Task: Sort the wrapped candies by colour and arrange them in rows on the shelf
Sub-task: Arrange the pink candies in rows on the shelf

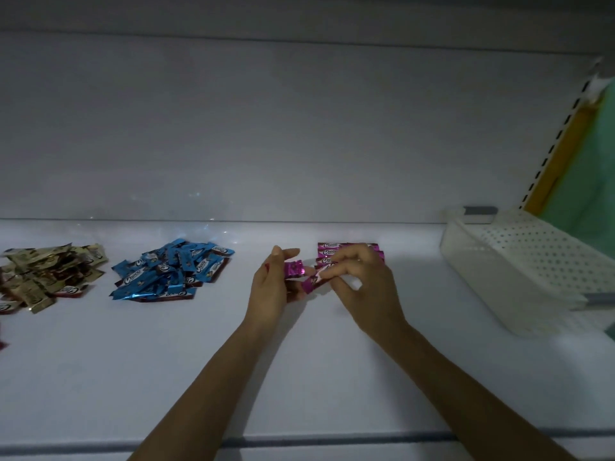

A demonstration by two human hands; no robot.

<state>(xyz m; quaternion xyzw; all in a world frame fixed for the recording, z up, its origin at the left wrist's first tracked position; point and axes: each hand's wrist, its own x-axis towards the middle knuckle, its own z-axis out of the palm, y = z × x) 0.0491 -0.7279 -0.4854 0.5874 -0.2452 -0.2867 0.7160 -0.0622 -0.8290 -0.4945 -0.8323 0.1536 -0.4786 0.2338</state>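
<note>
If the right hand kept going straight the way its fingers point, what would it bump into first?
Probably the left hand, which holds shiny pink foil-wrapped candies right ahead of the right hand. The pink candy that the right hand pinches would likely touch them first, though depth is unclear.

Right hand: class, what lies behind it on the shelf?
Behind the right hand, pink candies lie flat in rows on the shelf. Its fingers, pinching another pink candy, cover the nearer ones, so their number cannot be told.
</note>
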